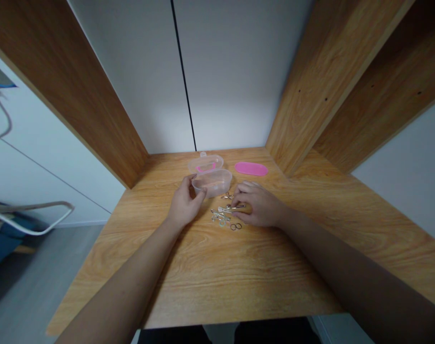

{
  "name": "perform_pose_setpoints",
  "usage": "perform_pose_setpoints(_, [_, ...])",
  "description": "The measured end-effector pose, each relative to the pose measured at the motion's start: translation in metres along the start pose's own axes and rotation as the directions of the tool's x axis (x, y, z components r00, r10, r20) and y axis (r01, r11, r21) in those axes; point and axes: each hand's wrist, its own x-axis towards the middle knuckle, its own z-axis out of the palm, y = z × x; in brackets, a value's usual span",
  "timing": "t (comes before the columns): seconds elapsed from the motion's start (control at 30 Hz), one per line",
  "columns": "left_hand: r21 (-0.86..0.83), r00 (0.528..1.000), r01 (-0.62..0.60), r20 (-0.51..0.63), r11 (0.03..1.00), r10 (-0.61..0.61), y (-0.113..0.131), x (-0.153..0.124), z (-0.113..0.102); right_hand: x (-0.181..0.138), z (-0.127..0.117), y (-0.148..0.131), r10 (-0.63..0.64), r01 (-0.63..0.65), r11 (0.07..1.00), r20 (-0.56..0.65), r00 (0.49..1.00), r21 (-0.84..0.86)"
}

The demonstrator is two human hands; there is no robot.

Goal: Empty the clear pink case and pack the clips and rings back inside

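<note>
My left hand (pixel 186 203) grips the left end of a clear plastic box (pixel 217 186), thumb at the front and fingers behind. The box stands open with its lid (pixel 206 165) folded back; a pink handle shows on the lid. I see nothing inside the box. My right hand (pixel 255 204) is closed over a slim shiny metal piece (pixel 239 207), whose kind I cannot make out. Just left of and below it lies a loose pile of small metal items (pixel 220 216). Two dark rings (pixel 235 227) lie at the pile's front.
A flat pink oval piece (pixel 251 168) lies behind my right hand. Wooden panels (pixel 296 119) rise at the left and right of the wooden tabletop (pixel 210 282), and a white panel (pixel 224 105) stands behind it. A white curved tube or frame (pixel 34 231) is at far left.
</note>
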Motion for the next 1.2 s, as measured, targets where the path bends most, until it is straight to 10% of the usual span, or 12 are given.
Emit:
perform_pose_setpoints(0.87, [-0.006,1.000,0.000,0.000,1.000,0.000,0.003,0.000,-0.001,0.003,0.017,0.009,-0.109,0.122,0.991,-0.194,0.975,0.056])
perform_pose_setpoints(1.2, [0.006,1.000,0.000,-0.003,1.000,0.000,0.002,0.000,0.000,0.005,0.017,-0.002,-0.033,0.032,0.999,-0.084,0.996,-0.013])
